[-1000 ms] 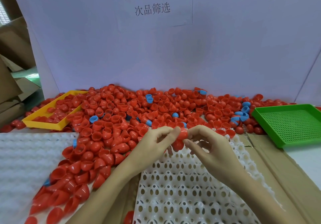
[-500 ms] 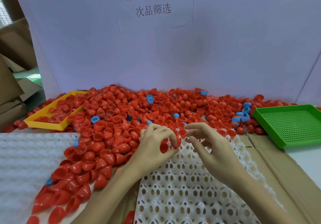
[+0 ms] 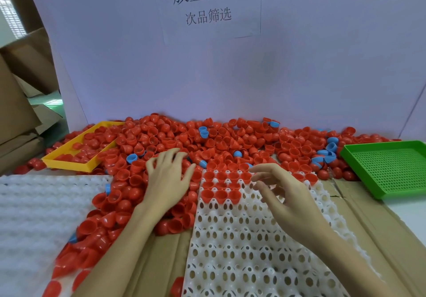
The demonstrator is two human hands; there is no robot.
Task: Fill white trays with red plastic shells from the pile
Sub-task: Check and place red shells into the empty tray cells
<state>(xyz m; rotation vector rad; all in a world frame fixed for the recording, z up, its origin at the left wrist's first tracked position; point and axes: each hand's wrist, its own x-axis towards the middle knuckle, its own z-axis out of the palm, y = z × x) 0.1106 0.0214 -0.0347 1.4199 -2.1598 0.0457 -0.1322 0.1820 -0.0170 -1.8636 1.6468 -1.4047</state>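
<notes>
A big pile of red plastic shells (image 3: pixel 230 140) covers the back of the table. In front of it lies a white tray (image 3: pixel 249 246) with rows of holes; several red shells (image 3: pixel 221 185) sit in its far left holes. My left hand (image 3: pixel 167 179) is spread flat over the pile just left of the tray, fingers straight, holding nothing. My right hand (image 3: pixel 283 193) hovers above the tray's far end with fingers loosely bent and empty.
A yellow tray (image 3: pixel 69 163) with red shells sits at back left, a green perforated tray (image 3: pixel 389 170) at right. A white dimpled sheet (image 3: pixel 34 216) lies at left. Several blue shells (image 3: pixel 131 158) are mixed into the pile. Cardboard (image 3: pixel 380 227) underlies the tray.
Both hands held red shells together above the tray's far edge. Now the hands have parted and are empty; the left has moved left over the pile, and shells sit in the tray.
</notes>
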